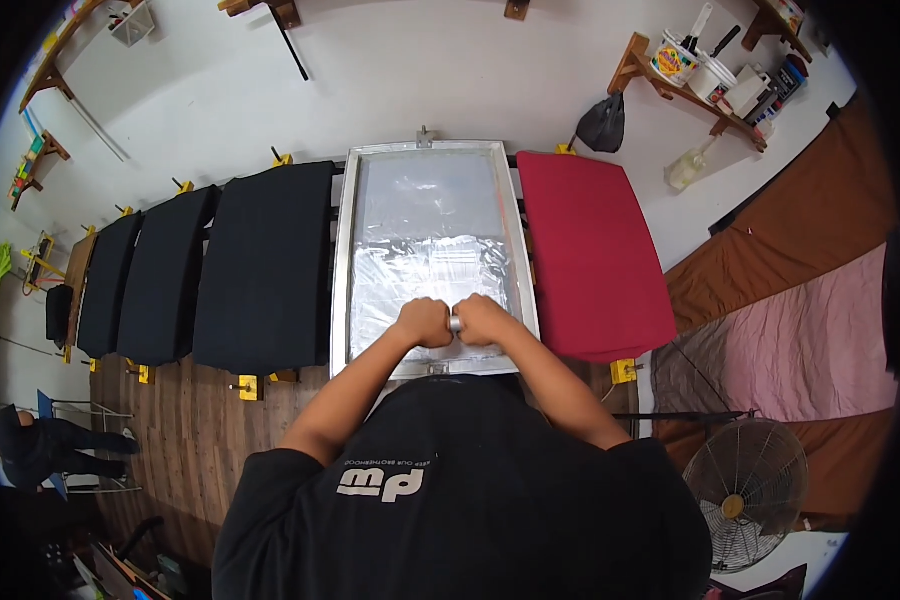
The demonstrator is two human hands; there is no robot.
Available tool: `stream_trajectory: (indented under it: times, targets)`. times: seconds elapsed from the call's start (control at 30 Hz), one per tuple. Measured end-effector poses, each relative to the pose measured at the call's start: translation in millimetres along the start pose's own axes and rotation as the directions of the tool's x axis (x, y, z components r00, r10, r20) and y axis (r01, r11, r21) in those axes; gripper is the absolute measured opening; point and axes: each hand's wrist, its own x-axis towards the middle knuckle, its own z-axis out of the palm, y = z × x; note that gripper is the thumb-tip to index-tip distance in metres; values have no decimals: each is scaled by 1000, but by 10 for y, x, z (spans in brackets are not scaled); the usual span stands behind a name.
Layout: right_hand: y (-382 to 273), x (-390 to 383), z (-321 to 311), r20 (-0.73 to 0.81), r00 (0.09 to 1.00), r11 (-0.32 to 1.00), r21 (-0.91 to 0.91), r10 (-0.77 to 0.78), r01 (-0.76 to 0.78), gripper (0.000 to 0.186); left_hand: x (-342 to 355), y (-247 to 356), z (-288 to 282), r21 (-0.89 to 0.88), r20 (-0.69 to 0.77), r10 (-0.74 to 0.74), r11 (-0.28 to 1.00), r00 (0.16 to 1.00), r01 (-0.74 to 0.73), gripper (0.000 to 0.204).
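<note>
My left hand and my right hand are closed side by side on a squeegee, its silver handle showing in the small gap between the fists. They are over the near half of a screen printing frame with a pale metal border. White ink is smeared in streaks across the lower half of the mesh, while the upper half looks greyish and smoother. Most of the squeegee, its blade included, is hidden by my hands.
Black fabric-covered boards line up to the left; a red one is close on the right. Yellow clamps stick out below them. A fan stands at lower right, and a person is at far left. Wall shelves hold tubs.
</note>
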Motion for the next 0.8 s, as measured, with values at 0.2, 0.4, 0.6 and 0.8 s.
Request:
stream_trajectory:
  times: [0.2, 0.4, 0.6, 0.8]
  targets:
    - [-180, -309, 198, 11, 998, 998, 8, -62, 61, 23, -379, 148, 46, -41, 62, 44, 998, 997, -42, 28]
    - [-63, -127, -77, 22, 997, 996, 36, -77, 76, 23, -153, 69, -103, -17, 114, 37, 999, 993, -35, 25]
    - [-115, -164, 219, -320, 947, 999, -32, -36, 27, 18, -148, 82, 223, 82, -360, 173, 985, 917, -154, 22]
    - [-167, -372, 224, -60, 998, 998, 57, -37, 40, 23, -351, 161, 63, 0, 47, 101, 995, 994, -101, 25]
